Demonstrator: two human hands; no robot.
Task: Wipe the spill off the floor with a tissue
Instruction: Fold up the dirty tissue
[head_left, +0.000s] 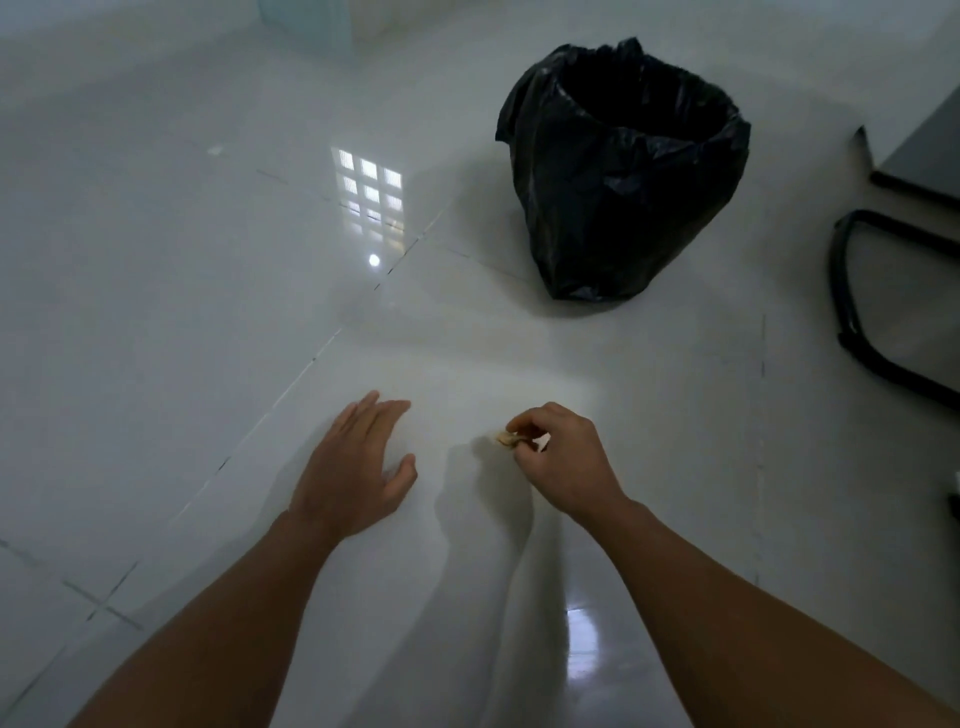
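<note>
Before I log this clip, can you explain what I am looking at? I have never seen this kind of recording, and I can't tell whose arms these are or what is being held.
There is one picture, from a camera worn on a person's head, looking down at their own bare arms over a glossy tiled floor. The left hand is open and empty, spread low over the tiles. The right hand pinches a small crumpled tissue in a fingertip grip. Beyond stands a bin lined with a black bag, with dark furniture legs at the right edge. No spill is clearly visible.

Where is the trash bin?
The trash bin stands on the floor at upper right, beyond the right hand.
</note>
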